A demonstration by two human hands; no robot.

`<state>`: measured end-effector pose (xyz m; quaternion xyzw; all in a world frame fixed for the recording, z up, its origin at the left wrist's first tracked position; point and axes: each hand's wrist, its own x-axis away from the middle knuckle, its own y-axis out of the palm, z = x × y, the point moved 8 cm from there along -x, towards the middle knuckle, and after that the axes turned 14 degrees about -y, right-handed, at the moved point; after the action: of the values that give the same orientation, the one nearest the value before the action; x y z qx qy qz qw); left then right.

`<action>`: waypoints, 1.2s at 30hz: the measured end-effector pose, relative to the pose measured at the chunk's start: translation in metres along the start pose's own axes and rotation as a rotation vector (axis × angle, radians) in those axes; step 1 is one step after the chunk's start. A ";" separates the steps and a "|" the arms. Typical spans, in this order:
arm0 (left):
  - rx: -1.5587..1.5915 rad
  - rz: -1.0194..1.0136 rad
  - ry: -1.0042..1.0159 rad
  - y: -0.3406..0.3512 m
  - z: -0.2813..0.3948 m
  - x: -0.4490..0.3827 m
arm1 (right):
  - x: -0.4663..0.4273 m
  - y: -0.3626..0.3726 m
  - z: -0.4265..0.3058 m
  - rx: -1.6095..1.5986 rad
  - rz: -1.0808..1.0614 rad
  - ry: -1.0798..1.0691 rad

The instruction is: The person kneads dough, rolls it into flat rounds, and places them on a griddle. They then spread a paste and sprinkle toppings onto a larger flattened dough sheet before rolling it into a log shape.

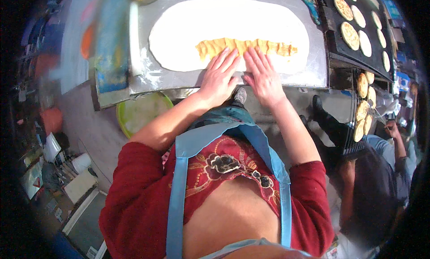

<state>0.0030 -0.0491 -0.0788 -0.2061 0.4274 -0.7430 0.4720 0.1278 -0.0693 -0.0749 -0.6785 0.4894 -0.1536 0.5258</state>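
Note:
A large oval sheet of rolled-out dough (228,20) lies before me on a metal worktop (315,72). Along its near side runs a band of tan, ridged filling (247,44), thinner at its right end. My left hand (220,76) rests palm down at the dough's near edge, its fingertips touching the lower edge of the filling. Beside it, my right hand (263,77) lies the same way, fingers stretched forward onto the filling. Neither hand grips anything. Fingers and palms cover part of the dough's near edge.
To the right, round flatbreads (350,36) lie on a dark griddle (369,65). A wire rack (351,124) below holds several browned flatbreads (362,110), near a co-worker's arm (347,188). A long white rod (135,40) and scattered flour (147,69) are at left. A green-rimmed tub (121,119) stands below.

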 end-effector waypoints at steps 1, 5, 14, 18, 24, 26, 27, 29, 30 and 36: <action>0.078 0.022 -0.036 -0.003 -0.001 -0.003 | 0.003 -0.002 0.002 -0.005 -0.004 -0.005; 0.128 -0.075 -0.062 0.008 0.006 -0.008 | 0.016 -0.005 0.017 -0.070 -0.092 0.065; 0.144 -0.225 -0.141 0.041 0.028 -0.030 | 0.043 -0.028 0.039 -0.040 -0.015 0.041; -0.050 -0.089 0.166 0.037 0.063 -0.035 | 0.056 -0.036 0.050 0.025 0.009 0.062; 0.175 -0.114 0.115 0.045 0.075 -0.049 | 0.070 -0.035 0.068 -0.010 0.014 0.037; 0.115 -0.043 0.170 0.052 0.084 -0.050 | 0.075 -0.040 0.075 0.047 0.011 0.088; 0.154 -0.089 0.163 0.063 0.087 -0.053 | 0.076 -0.041 0.077 0.103 -0.042 0.109; 0.097 -0.189 0.241 0.080 0.092 -0.047 | 0.076 -0.055 0.070 0.109 -0.013 0.083; 0.153 -0.208 0.205 0.082 0.086 -0.047 | 0.075 -0.061 0.066 0.104 -0.025 0.082; 0.220 -0.061 0.212 0.071 0.081 -0.048 | 0.027 -0.065 0.116 -0.104 0.021 0.560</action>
<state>0.1202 -0.0560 -0.0885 -0.0864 0.3845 -0.8169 0.4211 0.2569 -0.0283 -0.0737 -0.6307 0.6298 -0.3045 0.3360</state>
